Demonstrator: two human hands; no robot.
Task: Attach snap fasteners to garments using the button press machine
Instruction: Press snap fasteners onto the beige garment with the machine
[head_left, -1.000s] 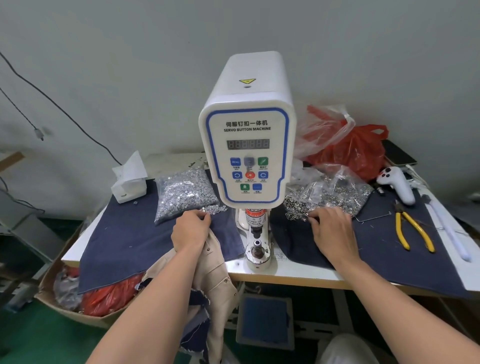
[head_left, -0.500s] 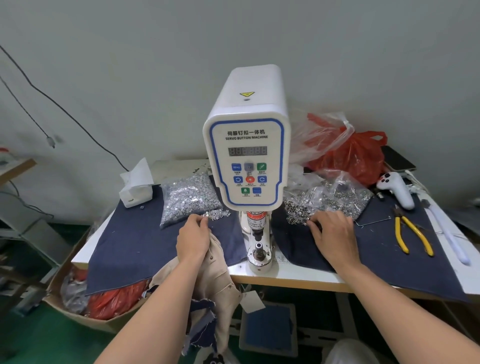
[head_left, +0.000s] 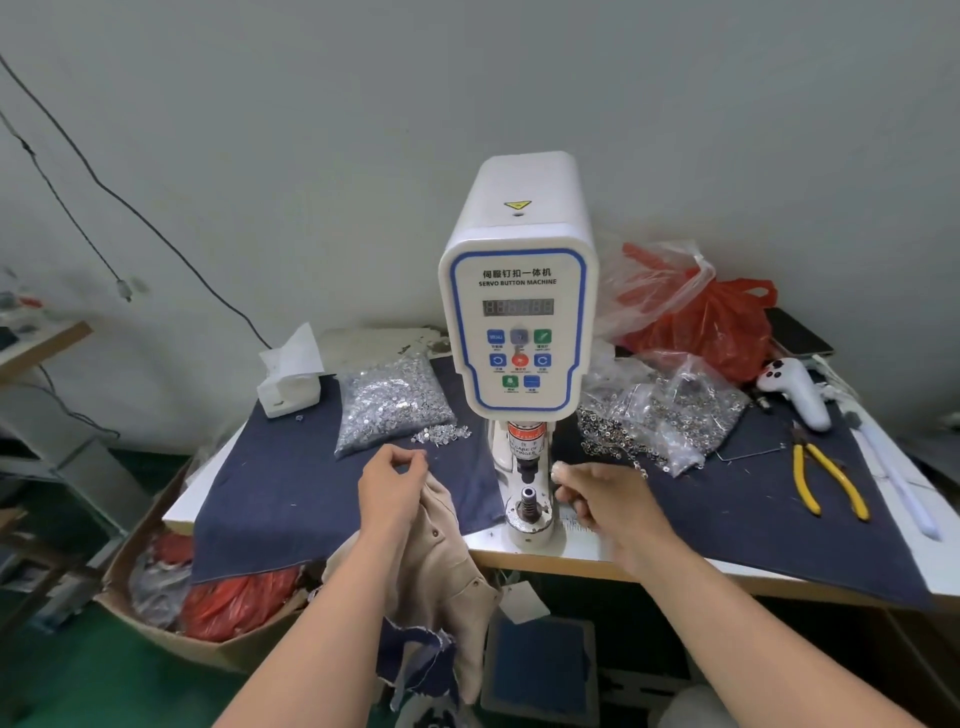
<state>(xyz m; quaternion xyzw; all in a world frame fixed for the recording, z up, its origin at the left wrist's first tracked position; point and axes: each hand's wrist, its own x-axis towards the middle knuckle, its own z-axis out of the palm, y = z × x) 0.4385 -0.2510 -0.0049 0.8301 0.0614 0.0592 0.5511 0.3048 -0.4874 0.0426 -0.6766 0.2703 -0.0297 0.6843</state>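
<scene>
Now left hand (head_left: 390, 486) pinching, right hand (head_left: 605, 501) curled

The right hand (head_left: 613, 501) is motion-blurred; whatever its fingertips (head_left: 560, 472) pinch is unreadable.

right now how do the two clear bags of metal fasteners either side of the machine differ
The clear bag of small silver studs left of the white servo button machine sits plump and mostly closed, a few studs spilled at its corner. The clear bag of ring-shaped snaps on the right lies crumpled and open, rings scattered out. Both rest on the dark blue cloth.
</scene>
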